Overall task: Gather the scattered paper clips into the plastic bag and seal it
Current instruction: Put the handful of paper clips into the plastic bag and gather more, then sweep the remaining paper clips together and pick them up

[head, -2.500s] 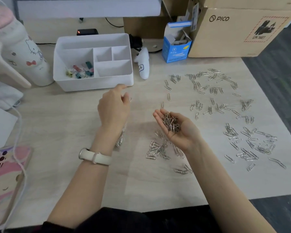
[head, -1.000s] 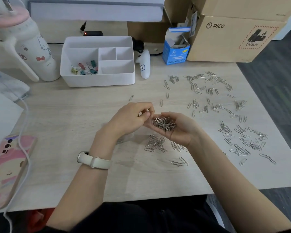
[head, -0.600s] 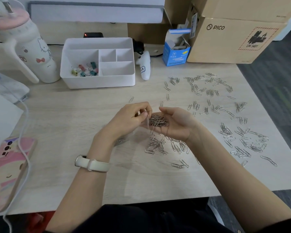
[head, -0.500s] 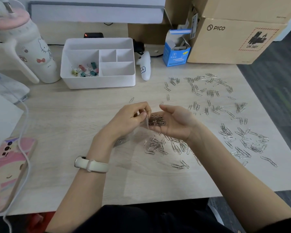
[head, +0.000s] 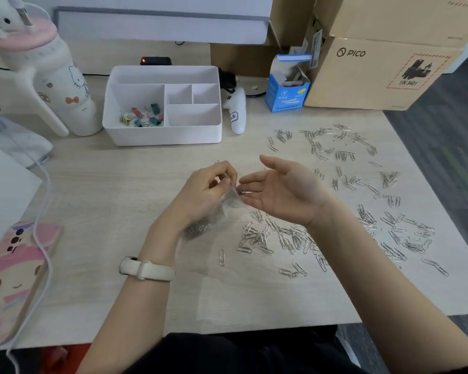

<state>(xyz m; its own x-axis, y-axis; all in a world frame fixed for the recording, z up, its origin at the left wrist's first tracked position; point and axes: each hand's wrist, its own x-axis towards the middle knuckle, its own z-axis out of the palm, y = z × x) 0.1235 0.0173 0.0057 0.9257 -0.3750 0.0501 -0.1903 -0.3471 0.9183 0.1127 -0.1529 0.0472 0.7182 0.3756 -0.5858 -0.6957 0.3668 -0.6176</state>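
Across the desk (head: 119,184) we see most of the paper clips (head: 333,147) lying loose, in a wide scatter to the right and a denser heap (head: 276,236) just in front of us, so the job looks far from finished. Our left hand (head: 206,195) is pinched shut on the mouth of the clear plastic bag (head: 214,214), which hangs below it with a dark clump of clips inside. Our right hand (head: 287,190) is spread open and tilted toward that mouth, a last clip (head: 240,192) at its fingertips. We judge the opening narrow and floppy: a careless tip could send clips past the rim, as one stray clip (head: 221,257) below suggests. A loosened pinch could drop the bag and spill its contents.
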